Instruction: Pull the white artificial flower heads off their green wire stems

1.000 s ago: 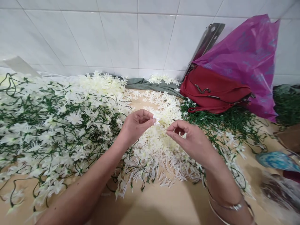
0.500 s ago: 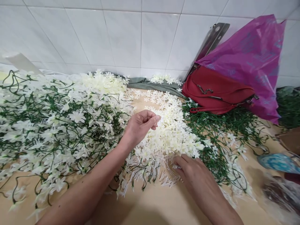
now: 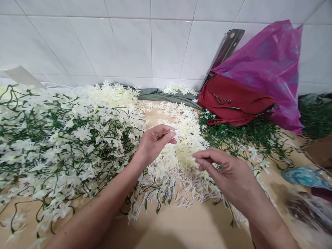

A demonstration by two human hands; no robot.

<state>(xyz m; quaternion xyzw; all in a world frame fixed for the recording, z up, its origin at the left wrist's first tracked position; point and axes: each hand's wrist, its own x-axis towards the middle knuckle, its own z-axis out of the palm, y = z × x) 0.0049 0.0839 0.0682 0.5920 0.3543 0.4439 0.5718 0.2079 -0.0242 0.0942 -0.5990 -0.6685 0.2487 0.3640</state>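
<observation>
White plastic flower (image 3: 173, 132) pinched between thumb and forefinger of left hand (image 3: 154, 143). Right hand (image 3: 230, 174) near it, fingertips drawn together; can't tell if they hold anything. Loose flower pile (image 3: 181, 155) under and between both hands. Flowered green vines (image 3: 64, 138) left of left hand, red bag (image 3: 233, 100) beyond right hand

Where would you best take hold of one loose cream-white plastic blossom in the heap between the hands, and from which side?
Pinch its thin white stalk, coming from the near edge of the heap: there the stalks fan out toward the person, while the petals crowd farther back.
</observation>
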